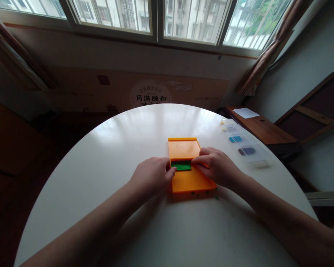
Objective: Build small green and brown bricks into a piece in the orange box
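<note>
An orange plastic case [193, 180] lies opened flat on the round white table, its paler upper half [184, 148] farther from me. Across the near half, just below the middle ridge, sits a narrow green studded strip [183, 165]. My left hand [154, 172] is closed in a pinch at the strip's left end, the thumb reaching over the case's left edge. At the opposite end, my right hand [219, 163] has its fingertips pressed together on the strip, the rest of the hand above the case's right side. Several tiny green bits [217, 198] lie by the near edge.
Several clear plastic bags stand in a row at the table's right edge, one with blue pieces [235, 139] and another with dark pieces [247, 151]. Beyond the right edge is a brown wooden desk [264, 128] with a white paper [245, 113].
</note>
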Available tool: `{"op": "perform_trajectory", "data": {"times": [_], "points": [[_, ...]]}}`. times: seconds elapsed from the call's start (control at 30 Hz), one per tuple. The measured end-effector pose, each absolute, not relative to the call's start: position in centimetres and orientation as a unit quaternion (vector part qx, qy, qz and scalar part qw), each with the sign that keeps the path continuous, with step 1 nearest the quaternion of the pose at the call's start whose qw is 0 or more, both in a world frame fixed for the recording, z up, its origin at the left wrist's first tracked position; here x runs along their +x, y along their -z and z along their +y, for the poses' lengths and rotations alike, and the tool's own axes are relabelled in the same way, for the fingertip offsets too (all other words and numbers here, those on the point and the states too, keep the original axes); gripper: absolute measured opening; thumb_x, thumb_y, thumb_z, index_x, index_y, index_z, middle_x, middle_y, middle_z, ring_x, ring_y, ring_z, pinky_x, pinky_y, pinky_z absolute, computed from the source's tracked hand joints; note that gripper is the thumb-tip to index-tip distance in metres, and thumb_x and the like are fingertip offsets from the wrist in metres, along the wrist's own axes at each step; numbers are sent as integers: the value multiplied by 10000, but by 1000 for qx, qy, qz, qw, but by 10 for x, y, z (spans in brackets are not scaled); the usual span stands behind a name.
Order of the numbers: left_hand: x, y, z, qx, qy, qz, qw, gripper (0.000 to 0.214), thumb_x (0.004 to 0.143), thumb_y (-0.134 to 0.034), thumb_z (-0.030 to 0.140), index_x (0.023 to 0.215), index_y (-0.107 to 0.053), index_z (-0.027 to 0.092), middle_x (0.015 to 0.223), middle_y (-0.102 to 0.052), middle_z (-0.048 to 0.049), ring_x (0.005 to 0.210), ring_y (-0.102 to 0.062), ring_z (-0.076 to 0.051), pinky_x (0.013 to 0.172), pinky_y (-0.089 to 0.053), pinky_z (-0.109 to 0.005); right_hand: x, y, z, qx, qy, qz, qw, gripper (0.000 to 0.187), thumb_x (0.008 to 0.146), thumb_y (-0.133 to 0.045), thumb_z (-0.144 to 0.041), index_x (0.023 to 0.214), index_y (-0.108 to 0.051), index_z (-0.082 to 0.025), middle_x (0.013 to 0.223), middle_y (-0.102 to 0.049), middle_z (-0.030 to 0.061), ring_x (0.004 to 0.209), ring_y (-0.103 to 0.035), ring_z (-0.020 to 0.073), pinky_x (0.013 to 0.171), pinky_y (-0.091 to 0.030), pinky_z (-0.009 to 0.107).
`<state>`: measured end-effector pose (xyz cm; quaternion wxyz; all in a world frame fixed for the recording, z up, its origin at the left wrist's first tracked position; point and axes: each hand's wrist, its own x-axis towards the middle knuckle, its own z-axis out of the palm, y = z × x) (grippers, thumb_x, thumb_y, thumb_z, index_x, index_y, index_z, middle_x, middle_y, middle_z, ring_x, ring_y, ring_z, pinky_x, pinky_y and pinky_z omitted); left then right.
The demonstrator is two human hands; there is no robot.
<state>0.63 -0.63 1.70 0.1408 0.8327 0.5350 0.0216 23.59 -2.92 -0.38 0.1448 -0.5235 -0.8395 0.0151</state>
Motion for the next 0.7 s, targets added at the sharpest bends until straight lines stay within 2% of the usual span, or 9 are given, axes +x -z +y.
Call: {"op": "perform_trajectory", "data": {"times": [0.5,0.7], "points": [[6,-17,-5,831,-25,536,147,331,855,-448,508,770,-647,257,777,-688,-26,674,-596,-205,524,-303,-280,235,-1,-30,-515,-4,-846,137,198,880,-573,-209,949,-745,-279,865,-631,47,824,-529,171,733,-396,283],[5,-18,-5,831,-20,538,140,342,866,-430,511,743,-612,249,761,-680,-23,656,-576,-197,517,-273,-276,241,-13,-40,-498,15,-847,183,206,886,-548,-176,958,-732,-234,853,-637,49,810,-513,172,748,-396,298]]}}
